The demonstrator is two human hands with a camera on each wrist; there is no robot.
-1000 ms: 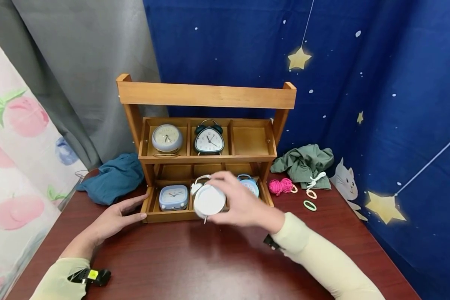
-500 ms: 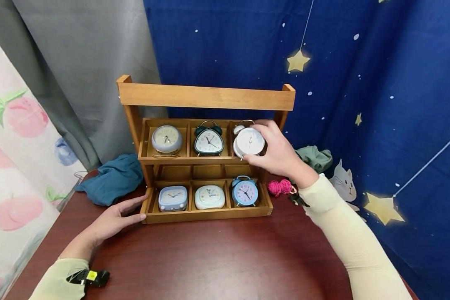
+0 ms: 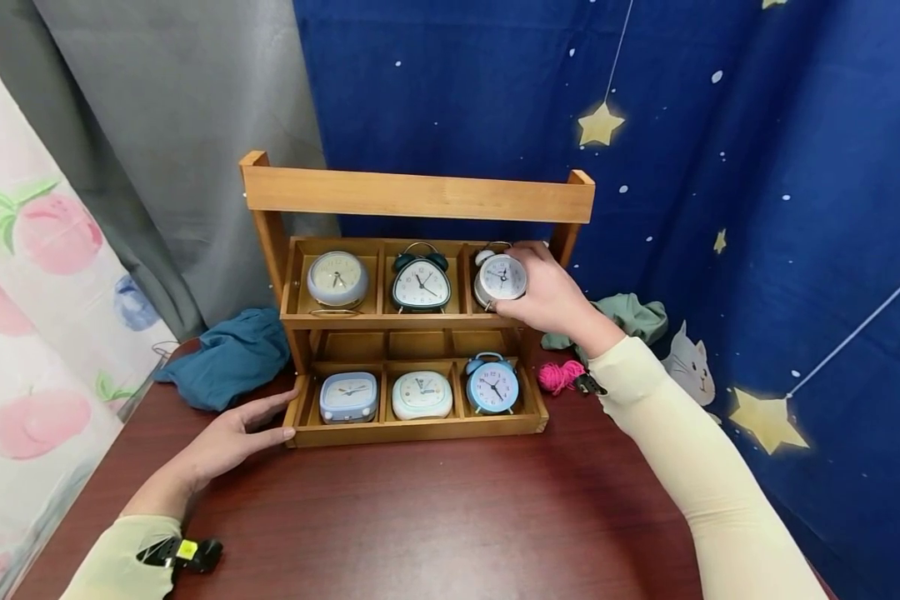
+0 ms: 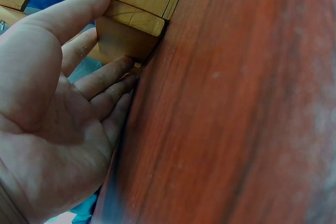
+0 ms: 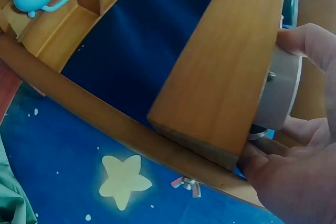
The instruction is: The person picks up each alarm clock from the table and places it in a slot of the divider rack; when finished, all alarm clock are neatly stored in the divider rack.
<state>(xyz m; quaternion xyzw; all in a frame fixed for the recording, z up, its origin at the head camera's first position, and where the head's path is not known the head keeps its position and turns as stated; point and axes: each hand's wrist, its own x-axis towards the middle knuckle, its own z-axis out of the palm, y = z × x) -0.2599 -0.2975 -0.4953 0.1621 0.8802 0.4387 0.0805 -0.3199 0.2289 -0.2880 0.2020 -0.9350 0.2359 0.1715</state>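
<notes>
My right hand [image 3: 549,292] grips a white twin-bell alarm clock [image 3: 502,277] by its right side, in the upper right compartment of a wooden two-tier shelf [image 3: 420,321]. In the right wrist view the thumb and fingers hold the clock's body [image 5: 281,87] behind the tier's front board. My left hand [image 3: 228,442] touches the shelf's lower left end with straight fingers, as the left wrist view also shows. Beside the held clock stands a dark green alarm clock [image 3: 421,283], and left of that a round lavender clock [image 3: 337,279].
The lower tier holds a blue square clock [image 3: 348,397], a white clock [image 3: 422,395] and a blue twin-bell clock [image 3: 492,386]. Teal cloth [image 3: 228,358] lies left of the shelf; green cloth [image 3: 630,318] and pink yarn [image 3: 559,377] lie right. Curtains hang behind the table [image 3: 420,517].
My right hand has carried the white twin-bell clock from in front of the lower tier up into the upper right compartment. Its dial now faces forward more clearly. The left hand stays in place.
</notes>
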